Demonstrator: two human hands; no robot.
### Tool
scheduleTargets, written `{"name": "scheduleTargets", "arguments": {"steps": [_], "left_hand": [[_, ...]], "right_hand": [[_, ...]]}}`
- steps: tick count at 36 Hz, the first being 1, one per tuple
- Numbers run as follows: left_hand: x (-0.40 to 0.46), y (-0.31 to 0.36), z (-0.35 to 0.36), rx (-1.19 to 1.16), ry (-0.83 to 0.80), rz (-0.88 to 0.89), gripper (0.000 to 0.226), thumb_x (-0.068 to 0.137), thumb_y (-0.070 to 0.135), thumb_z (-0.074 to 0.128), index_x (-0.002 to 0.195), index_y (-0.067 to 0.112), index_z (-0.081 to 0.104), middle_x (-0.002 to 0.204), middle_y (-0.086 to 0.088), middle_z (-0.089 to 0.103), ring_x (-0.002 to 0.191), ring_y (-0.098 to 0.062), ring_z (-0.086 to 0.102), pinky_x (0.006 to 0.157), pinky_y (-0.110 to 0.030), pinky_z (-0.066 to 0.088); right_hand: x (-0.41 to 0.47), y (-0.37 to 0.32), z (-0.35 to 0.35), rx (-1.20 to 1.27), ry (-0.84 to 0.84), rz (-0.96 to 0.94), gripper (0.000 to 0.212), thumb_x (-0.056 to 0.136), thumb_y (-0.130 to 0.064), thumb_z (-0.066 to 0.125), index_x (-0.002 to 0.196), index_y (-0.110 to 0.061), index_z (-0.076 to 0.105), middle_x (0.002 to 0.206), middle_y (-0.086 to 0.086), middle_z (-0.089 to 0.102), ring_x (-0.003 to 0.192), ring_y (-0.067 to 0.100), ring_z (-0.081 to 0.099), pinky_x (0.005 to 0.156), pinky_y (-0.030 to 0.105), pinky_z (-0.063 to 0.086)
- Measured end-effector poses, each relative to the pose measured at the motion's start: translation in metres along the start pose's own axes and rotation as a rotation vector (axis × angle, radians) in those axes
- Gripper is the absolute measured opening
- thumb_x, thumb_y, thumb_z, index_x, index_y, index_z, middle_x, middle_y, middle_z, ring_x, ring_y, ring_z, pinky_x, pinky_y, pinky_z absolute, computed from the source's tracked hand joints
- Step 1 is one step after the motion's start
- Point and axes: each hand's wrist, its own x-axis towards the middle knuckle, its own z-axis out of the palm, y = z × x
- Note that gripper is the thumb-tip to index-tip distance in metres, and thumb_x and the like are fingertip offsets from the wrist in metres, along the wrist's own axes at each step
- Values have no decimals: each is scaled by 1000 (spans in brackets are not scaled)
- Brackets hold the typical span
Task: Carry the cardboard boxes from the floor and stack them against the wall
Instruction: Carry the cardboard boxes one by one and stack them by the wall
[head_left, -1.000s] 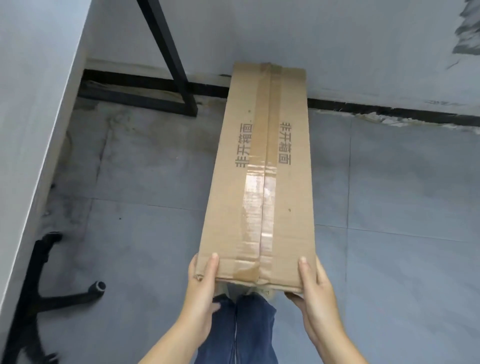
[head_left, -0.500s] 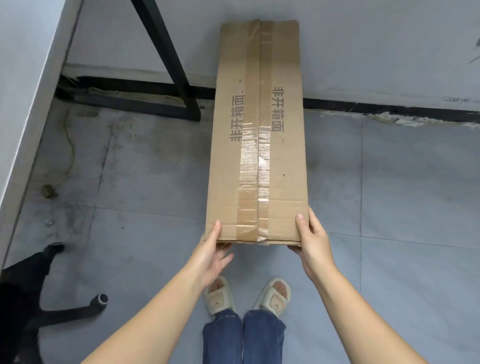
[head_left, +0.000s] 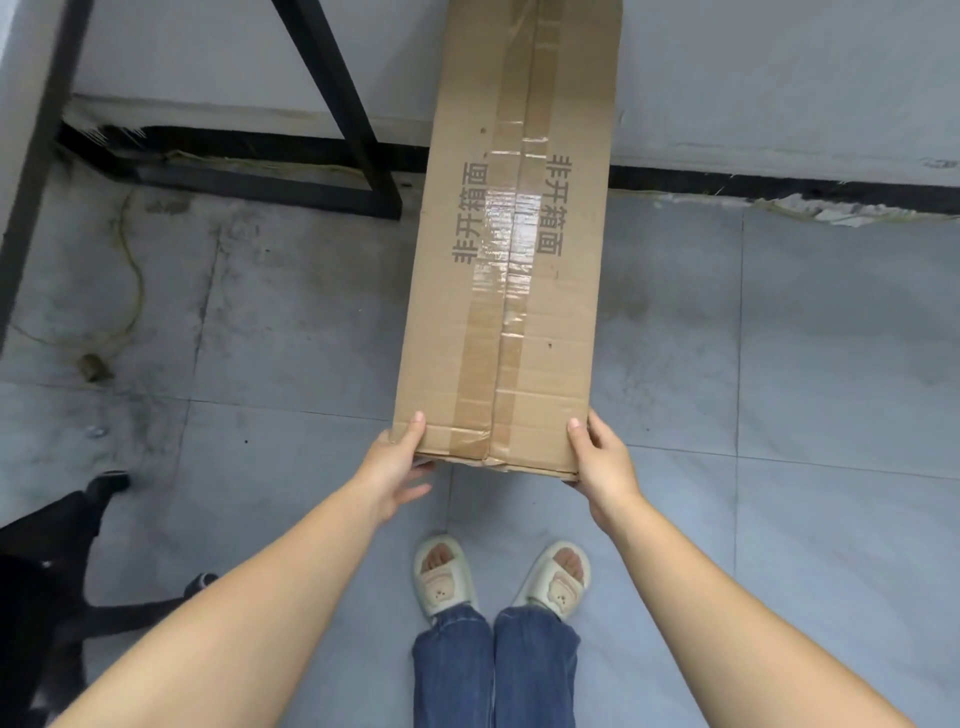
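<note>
**A:** Cardboard box (head_left: 509, 270), long and narrow, taped down its middle. Where is it relative to the grip?

**B:** It runs straight out from the grip toward the wall (head_left: 779, 78). Both hands hold its near end: the left hand (head_left: 397, 467) has its thumb on the top face at the near left corner and its fingers curled beneath, and the right hand (head_left: 602, 467) mirrors that at the near right corner, thumb on top and fingers wrapped under the edge. So each grip is pinching the cardboard between thumb and fingers, not spread flat.

**A:** Is the box down yet?

**B:** I judge not fully. The near end is held clear of the floor (head_left: 779, 364), above the slippers (head_left: 498, 577). The far end passes out of the top of the view in front of the wall, so I cannot tell whether it touches the wall or rests on anything.

**A:** How far along is the job, then?

**B:** This one box has reached the wall area, just to the right of the black frame (head_left: 332, 104) as seen from the grip. Setting it down or leaning it is not yet done. No stack shows against the wall, and no other boxes are in view, so I cannot say how many remain.
</note>
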Motion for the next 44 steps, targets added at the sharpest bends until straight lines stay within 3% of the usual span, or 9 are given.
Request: {"name": "scheduleTargets", "arguments": {"steps": [4,7,9,12,17,23,28,36,44], "left_hand": [[-14,12,0,119,79,42,47,97,39,50,135,11,42,138,-6,48,119,-26,48,87,-39,44],[-41,24,0,316,133,178,48,99,32,48,140,8,39,132,-5,49,114,-22,47,83,-32,44],[-63,29,-7,456,133,239,55,98,37,49,145,11,34,143,-8,45,127,-25,45,98,-33,40],[-106,37,-18,477,49,267,54,96,41,50,142,15,40,143,-8,47,128,-23,47,107,-37,39],[-218,49,-29,483,-172,423,28,99,28,48,126,19,51,113,-4,63,100,-15,62,81,-20,45],[-341,25,-62,608,-344,619,27,87,48,61,112,42,54,103,5,71,102,-5,64,99,-29,46],[-415,-17,-70,531,-396,757,66,65,63,61,123,33,52,108,16,69,102,-2,64,86,-10,45],[-453,-58,-56,264,-302,915,63,65,56,56,122,29,56,108,9,70,100,-8,67,91,-25,51],[-455,-44,-48,448,-476,1069,43,69,56,55,112,54,57,112,13,68,105,-8,64,89,-24,51]], "right_hand": [[-11,-16,-13,-141,29,35,63,97,-30,53,151,-23,22,147,9,42,130,22,44,108,47,38],[-38,-37,-28,-288,18,-20,67,96,-32,54,152,-24,18,151,9,36,128,20,43,109,38,33],[-65,-51,-37,-344,-14,-54,68,96,-32,54,152,-25,18,151,7,36,135,18,39,107,33,31],[-115,-68,-51,-436,-73,-138,67,96,-30,55,152,-24,18,149,7,38,136,16,37,108,28,30],[-220,-101,-85,-598,-246,-322,61,96,-25,55,144,-39,20,143,-7,41,128,-1,40,109,28,35],[-340,-110,-128,-592,-278,-547,66,91,-26,61,131,-59,21,133,-29,37,122,-15,39,102,23,43],[-412,-84,-143,-385,-162,-600,65,77,-53,57,136,-57,30,129,-39,44,123,-9,45,93,11,44],[-476,-39,-158,26,162,-526,60,74,-36,57,129,-48,35,133,-20,52,116,-11,51,87,8,46],[-515,-12,-158,276,501,-587,92,48,-88,62,128,-49,37,122,-32,56,116,-4,55,93,21,50]]}}
